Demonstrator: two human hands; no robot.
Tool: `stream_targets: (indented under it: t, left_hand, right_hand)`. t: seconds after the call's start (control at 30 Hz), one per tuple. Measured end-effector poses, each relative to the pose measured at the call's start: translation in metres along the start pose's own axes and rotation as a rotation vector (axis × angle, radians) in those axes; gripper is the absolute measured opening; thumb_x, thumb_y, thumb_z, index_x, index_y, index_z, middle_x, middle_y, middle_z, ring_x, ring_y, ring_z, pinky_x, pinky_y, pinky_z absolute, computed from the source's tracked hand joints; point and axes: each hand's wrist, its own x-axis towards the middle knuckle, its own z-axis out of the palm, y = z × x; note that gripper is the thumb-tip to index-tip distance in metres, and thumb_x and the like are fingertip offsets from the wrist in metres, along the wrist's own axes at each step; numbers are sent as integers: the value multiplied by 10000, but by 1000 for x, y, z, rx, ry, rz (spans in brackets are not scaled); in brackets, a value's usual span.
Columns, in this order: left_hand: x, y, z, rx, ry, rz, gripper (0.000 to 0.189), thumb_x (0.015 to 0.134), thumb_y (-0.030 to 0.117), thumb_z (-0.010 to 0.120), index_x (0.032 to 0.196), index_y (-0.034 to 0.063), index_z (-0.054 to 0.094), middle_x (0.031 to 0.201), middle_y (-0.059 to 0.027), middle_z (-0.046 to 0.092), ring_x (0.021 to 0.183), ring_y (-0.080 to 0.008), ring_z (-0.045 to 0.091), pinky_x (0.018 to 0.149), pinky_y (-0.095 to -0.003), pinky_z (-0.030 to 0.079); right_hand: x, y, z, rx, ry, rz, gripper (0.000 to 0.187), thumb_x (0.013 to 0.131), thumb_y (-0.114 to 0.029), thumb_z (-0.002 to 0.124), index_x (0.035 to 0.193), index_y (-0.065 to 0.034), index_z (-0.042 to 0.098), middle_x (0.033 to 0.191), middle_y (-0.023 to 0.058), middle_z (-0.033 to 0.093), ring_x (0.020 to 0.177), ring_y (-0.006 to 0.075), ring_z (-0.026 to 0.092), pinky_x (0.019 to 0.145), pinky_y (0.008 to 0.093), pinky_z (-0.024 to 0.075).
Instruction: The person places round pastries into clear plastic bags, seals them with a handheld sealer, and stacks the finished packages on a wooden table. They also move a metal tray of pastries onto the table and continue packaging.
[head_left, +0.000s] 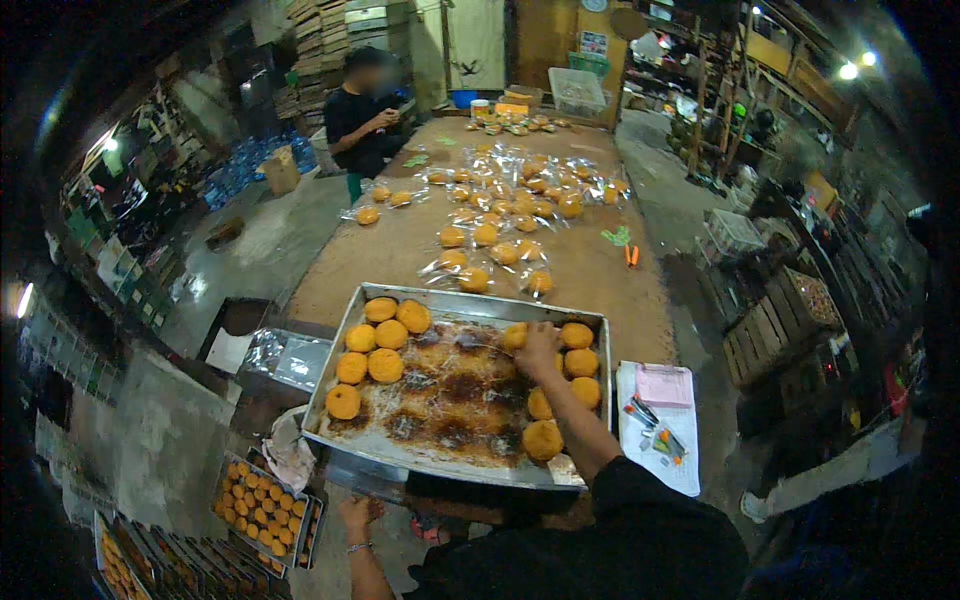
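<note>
A large metal baking tray lies at the near end of the table, its bottom stained with browned residue. Round golden buns sit along its left side, and more buns along its right. My right hand reaches into the tray from the right, its fingers on a bun in the upper right part; whether they close around it is hard to tell. Below the tray's near edge, at the lower left, is my left hand with fingers curled; no object shows in it.
Bagged buns cover the middle of the table. Clear plastic bags lie left of the tray, papers with small tools right of it. Stacked trays of buns stand lower left. A person is at the table's far left.
</note>
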Motion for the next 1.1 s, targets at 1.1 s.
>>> stream_targets:
  t: [1.1]
  left_hand:
    - [-39, 14, 6, -709, -86, -165, 201, 870, 222, 616, 969, 51, 583, 868, -39, 618, 699, -105, 556, 596, -257, 481]
  right_hand:
    - [-240, -213, 3, 1108, -837, -304, 468, 763, -64, 716, 1194, 1, 543, 1104, 142, 600, 1002, 178, 579, 851, 286, 472]
